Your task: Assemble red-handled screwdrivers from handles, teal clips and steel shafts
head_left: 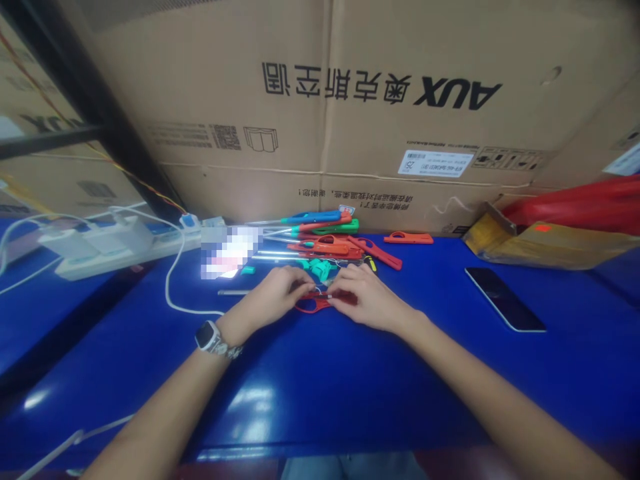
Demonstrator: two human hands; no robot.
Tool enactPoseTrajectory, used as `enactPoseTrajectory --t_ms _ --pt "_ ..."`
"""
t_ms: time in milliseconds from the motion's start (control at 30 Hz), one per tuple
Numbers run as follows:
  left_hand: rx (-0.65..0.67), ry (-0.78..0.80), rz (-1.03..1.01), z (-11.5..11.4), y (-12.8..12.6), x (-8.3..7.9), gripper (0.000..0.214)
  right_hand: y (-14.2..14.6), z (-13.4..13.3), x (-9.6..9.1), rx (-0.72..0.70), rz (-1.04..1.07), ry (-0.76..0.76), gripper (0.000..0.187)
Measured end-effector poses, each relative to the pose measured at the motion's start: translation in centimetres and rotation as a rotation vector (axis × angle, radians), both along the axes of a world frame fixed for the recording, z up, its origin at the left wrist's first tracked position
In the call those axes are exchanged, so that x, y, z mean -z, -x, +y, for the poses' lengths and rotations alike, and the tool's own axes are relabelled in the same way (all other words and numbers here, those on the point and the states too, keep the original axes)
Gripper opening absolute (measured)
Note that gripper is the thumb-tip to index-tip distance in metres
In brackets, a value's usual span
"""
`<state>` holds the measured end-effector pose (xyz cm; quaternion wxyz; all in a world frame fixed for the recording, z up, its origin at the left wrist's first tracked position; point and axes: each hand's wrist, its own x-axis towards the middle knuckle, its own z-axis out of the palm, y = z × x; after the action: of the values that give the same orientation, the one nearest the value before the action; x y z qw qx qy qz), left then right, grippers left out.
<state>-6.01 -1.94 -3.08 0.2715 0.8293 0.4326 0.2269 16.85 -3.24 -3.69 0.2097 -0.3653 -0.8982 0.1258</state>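
Both hands meet over a red plastic handle piece [314, 305] lying on the blue table [350, 387]. My left hand [278, 293], with a watch on its wrist, pinches the piece's left part with closed fingers. My right hand [364, 297] grips its right end, fingers curled. A thin metal rod [233, 292] lies just left of my left hand. Right behind the hands is a pile of long lighter-like tools [325, 239] in red, orange, green and blue, plus teal plastic parts [320, 268].
A large cardboard box [350, 100] walls off the back of the table. A white power strip with chargers [107, 247] and cables is at the left. A phone [504, 298] lies face up at the right, near a yellow-brown packet [545, 245]. A loose red handle [409, 237] lies behind.
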Motion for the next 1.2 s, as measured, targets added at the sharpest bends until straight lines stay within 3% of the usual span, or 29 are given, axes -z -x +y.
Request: enactPoseTrajectory --t_ms 200,467,800,1000,1200 --pt "0.003 0.004 0.026 0.0 0.2 0.0 0.024 -0.2 -0.2 -0.4 -0.021 0.004 0.007 0.007" --pt "0.021 -0.128 0.057 -0.4 0.6 -0.3 0.016 -0.5 -0.3 -0.6 -0.059 -0.004 0.071 0.013" --pt "0.225 -0.186 0.171 -1.2 -0.3 -0.5 0.016 -0.8 -0.8 -1.0 -0.073 -0.045 0.083 0.021" --pt "0.179 -0.213 0.22 -1.4 -0.9 -0.4 0.014 -1.2 -0.9 -1.0 -0.09 -0.066 0.061 0.023" --pt "0.125 -0.164 0.233 -1.3 -0.2 -0.5 0.01 -1.9 -1.7 0.0 -0.11 -0.108 -0.079 0.029"
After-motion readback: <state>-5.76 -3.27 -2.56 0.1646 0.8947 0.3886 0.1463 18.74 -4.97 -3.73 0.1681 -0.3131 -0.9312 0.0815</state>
